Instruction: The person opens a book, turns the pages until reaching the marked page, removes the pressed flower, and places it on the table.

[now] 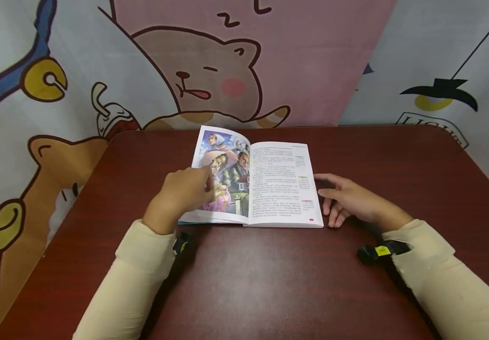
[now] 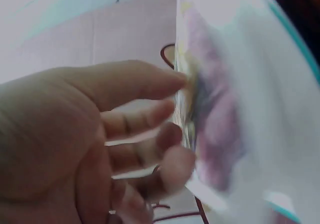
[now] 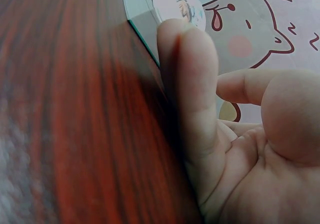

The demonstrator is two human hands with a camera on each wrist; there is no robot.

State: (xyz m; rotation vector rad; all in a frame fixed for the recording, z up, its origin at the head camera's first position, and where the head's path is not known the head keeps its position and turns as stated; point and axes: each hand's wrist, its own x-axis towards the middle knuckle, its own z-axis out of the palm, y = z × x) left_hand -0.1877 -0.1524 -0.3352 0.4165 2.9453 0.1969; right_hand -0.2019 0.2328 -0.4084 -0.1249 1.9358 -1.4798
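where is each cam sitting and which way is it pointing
Head: worn on the head, facing forward and down at the open book on the table; both sleeves, left hand and right hand show.
Left wrist: faces along the palm at blurred pages; left fingers show.
Right wrist: low over the tabletop, facing the book's edge; right fingers show.
Shared: all three see the book.

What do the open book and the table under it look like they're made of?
The book: paper, probably glossy coated stock, since the colour illustration page curves and shows a slight sheen; a thin softcover by its look. The table: dark red-brown wood grain with a smooth, faintly reflective finish; whether solid wood or a printed laminate cannot be told.
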